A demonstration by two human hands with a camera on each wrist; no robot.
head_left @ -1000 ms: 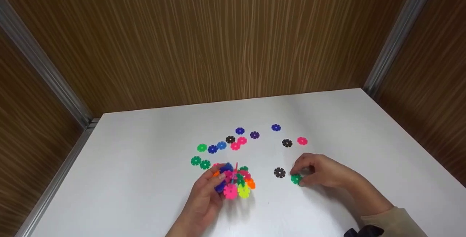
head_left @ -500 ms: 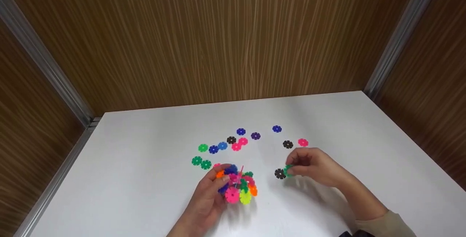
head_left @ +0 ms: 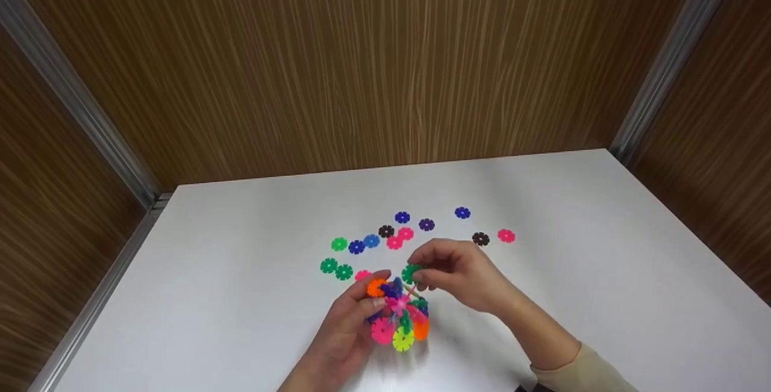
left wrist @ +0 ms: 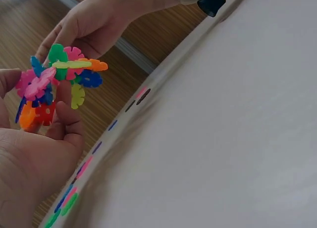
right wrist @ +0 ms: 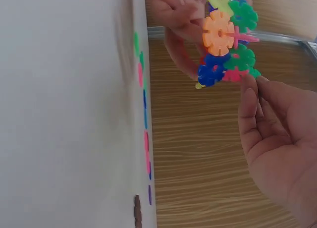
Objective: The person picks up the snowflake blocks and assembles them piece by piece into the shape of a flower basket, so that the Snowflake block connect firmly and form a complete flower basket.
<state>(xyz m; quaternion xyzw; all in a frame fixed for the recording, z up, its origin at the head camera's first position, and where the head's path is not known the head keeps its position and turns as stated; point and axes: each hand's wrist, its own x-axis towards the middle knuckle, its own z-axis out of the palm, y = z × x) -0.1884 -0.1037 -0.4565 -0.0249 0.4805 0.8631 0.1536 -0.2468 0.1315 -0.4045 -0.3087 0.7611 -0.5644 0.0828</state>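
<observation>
Your left hand (head_left: 344, 332) is raised near the middle, its thumb (head_left: 366, 306) and fingers curled in a grip. Your right hand (head_left: 464, 274) is just beside it, slightly farther forward, thumb and index finger (head_left: 433, 248) closed in a pinch. Your right forearm (head_left: 539, 326) slants down toward your right; your left wrist (head_left: 307, 374) is near your body.

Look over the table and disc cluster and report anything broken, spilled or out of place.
Nothing stands out. The loose discs lie scattered but flat on the table, with no visible breaks. The left hand holds the cluster, the right hand pinches a green disc beside it, and neither piece looks damaged.
</observation>
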